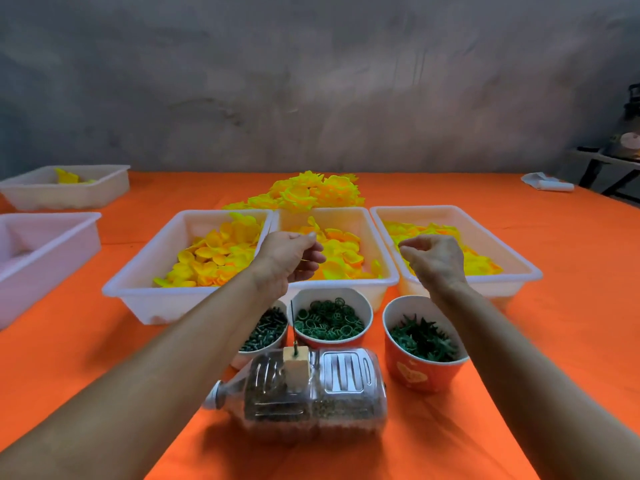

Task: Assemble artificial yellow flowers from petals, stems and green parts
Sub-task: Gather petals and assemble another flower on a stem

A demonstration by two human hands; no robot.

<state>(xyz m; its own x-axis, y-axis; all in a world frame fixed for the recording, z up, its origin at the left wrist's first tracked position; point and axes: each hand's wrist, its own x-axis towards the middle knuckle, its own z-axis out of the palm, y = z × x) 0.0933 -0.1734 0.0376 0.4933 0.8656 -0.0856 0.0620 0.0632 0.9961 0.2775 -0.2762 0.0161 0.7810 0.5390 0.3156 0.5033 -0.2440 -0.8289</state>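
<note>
Left hand (289, 252) raised over the gap between the left tray (145, 271) and the middle tray (377, 258). Fingers curled, tips pinched together. Whether anything sits in the pinch: cannot tell, too small. Right hand (433, 258) raised over the near left corner of the right tray (519, 268), fingers loosely curled, thumb and forefinger close. Contents, if any, not visible.

All three trays hold loose yellow petals (214, 254). Finished flowers (311, 192) piled on the bench (571, 237) behind the middle tray.

Key relation: the spike (293, 325) stands upright in a wood block (295, 365) on top of the bottle (304, 386), which lies on its side near the body. Spike axis vertical. It lies below and nearer than both hands, roughly under the left wrist, so the left hand is closer to it. The spike shows bare.

Three cups between trays and bottle: pins (266, 330) left, rings (329, 320) middle, spiky green parts (424, 337) right, the last nearly under the right forearm.

Judgement: early in one flower. Any part picked must come back toward the body and go down along the spike's axis.
</note>
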